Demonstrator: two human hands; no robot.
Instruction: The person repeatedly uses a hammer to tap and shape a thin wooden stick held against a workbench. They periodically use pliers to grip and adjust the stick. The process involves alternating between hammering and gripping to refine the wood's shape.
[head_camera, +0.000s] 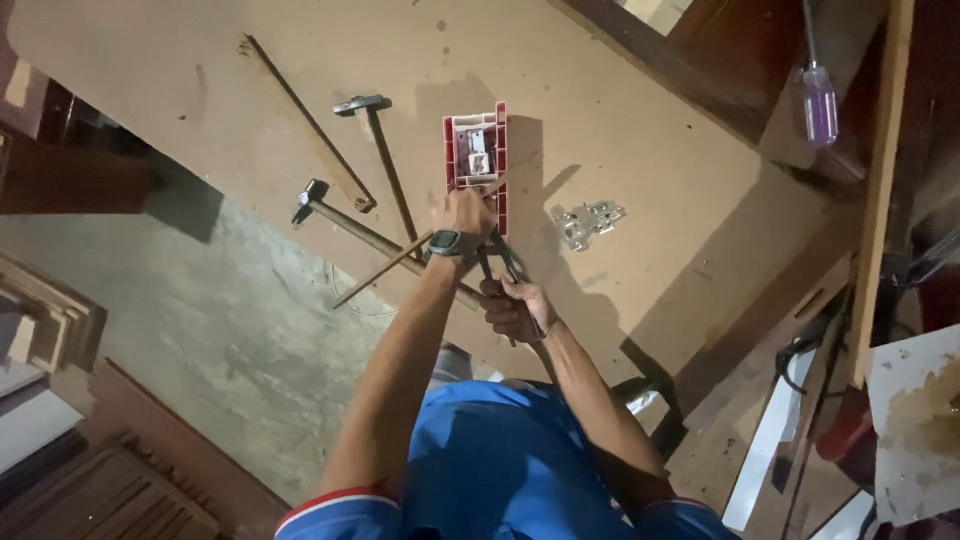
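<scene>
Going left to right over the brown board (620, 120) that serves as a bench: there's a long thin metal rod (305, 120) lying diagonal at the far left, then two hammers, one with its head up top (362, 104) and the other lower down (311, 198) with its wooden handle running under my arms. Next comes my left hand (462, 212), watch on the wrist, fingers curled and pressed down on the near end of the red plastic jig (476, 160). It looks like it's pinning the jig in place rather than lifting it, and a thin wooden stick (385, 268) pokes out from under that hand toward the lower left. The jig sits flat near the middle of the board, with a white and metal insert showing in its channel. My right hand (515, 308) is just below it, closed in a fist around the handles of what look like pliers (500, 258), nose pointing at the jig's near end. I can't tell what the nose is biting on. To the right, a metal cabinet hinge (588, 222) lies loose and apart from the jig, so I'd guess fitting isn't finished. Far right, a purple-handled screwdriver (819, 100) lies untouched.
</scene>
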